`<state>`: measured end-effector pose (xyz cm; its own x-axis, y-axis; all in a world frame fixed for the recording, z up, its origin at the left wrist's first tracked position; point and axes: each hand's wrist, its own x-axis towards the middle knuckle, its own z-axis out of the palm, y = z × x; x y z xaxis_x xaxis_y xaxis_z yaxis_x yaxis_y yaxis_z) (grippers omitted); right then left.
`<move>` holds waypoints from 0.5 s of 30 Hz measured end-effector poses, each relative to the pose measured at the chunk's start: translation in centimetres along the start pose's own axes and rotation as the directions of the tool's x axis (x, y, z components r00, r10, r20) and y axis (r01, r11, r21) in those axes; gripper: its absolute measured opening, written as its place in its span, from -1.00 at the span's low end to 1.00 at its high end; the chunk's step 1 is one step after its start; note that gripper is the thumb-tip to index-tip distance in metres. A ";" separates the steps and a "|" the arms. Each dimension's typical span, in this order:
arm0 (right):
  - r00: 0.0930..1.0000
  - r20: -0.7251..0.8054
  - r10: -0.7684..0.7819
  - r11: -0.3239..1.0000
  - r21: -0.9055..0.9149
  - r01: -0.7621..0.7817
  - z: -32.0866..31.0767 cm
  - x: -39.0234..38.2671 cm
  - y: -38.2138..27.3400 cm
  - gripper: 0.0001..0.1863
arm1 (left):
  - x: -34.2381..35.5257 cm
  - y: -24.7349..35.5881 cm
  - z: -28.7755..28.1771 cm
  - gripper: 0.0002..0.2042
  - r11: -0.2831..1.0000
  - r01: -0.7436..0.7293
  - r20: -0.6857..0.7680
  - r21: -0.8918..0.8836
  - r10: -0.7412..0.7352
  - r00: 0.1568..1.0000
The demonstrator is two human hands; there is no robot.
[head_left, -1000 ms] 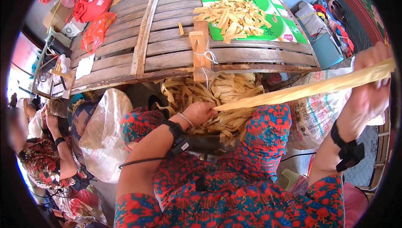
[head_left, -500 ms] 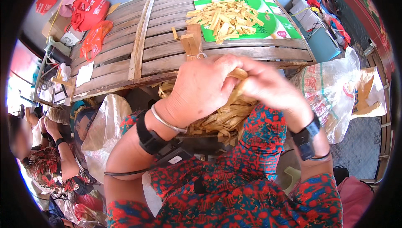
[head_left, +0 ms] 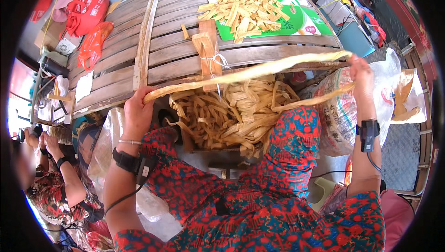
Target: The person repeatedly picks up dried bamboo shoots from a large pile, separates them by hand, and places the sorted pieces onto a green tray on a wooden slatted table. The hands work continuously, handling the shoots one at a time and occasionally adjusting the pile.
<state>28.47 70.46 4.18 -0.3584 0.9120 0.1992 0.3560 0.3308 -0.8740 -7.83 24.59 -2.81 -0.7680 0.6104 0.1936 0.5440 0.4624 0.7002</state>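
Note:
A long, pale yellow strip (head_left: pixel 250 72) of flat, fibrous-looking material stretches across in front of me, its exact kind unclear. My left hand (head_left: pixel 139 108) is closed on its left end. My right hand (head_left: pixel 361 73) grips it at the right, where the strip turns back and its tail runs down to a heap. Below it, a box (head_left: pixel 213 151) between my knees holds a tangled heap of tan strips (head_left: pixel 250 108). An upright wooden block (head_left: pixel 202 46) with white string (head_left: pixel 222 61) tied round it stands at the table's near edge, just beyond the strip.
On the slatted wooden table (head_left: pixel 176 18) lies a green and white cardboard sheet (head_left: pixel 306 18) bearing a pile of short yellow pieces (head_left: pixel 250 11). Red bags (head_left: pixel 88 11) sit at the far left. A woven plastic sack (head_left: pixel 331 113) stands at right. Another person (head_left: pixel 55 182) sits at left.
My hands were close together at the middle, working the strip. They have moved wide apart to left and right, and the strip now spans between them. The box's heap is more visible.

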 end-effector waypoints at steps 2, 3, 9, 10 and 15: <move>0.985 0.027 -0.168 0.781 -0.607 0.149 0.5 0.2 3.1 -0.80 | 0.0 -0.3 -0.8 -0.86 0.999 -0.012 0.015 -0.047 0.013 1.000; 0.989 0.065 -0.131 0.611 -0.780 0.132 1.2 -0.1 3.8 -0.78 | 0.0 -0.1 -1.1 -0.85 0.995 -0.092 -0.094 0.036 0.095 0.991; 0.854 0.481 -0.199 0.927 -0.190 0.323 13.1 -7.2 -4.9 -0.67 | 1.3 5.9 2.7 -0.85 0.826 -0.497 -0.063 0.267 0.530 0.846; 0.748 0.639 -0.179 0.984 0.116 0.137 15.7 -8.5 -7.3 -0.66 | 2.0 7.2 4.1 -0.84 0.743 -0.625 -0.056 0.239 0.653 0.755; 0.587 0.752 -0.302 0.798 0.536 -0.277 24.2 -12.2 -13.0 -0.57 | 4.5 10.3 6.8 -0.77 0.818 -0.558 -0.126 0.135 0.573 0.810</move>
<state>7.33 49.21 2.39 -0.9663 0.2530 0.0473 -0.0795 -0.1185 -0.9898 -3.39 36.47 0.60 -0.3526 0.6782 0.6448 0.9199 0.1246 0.3719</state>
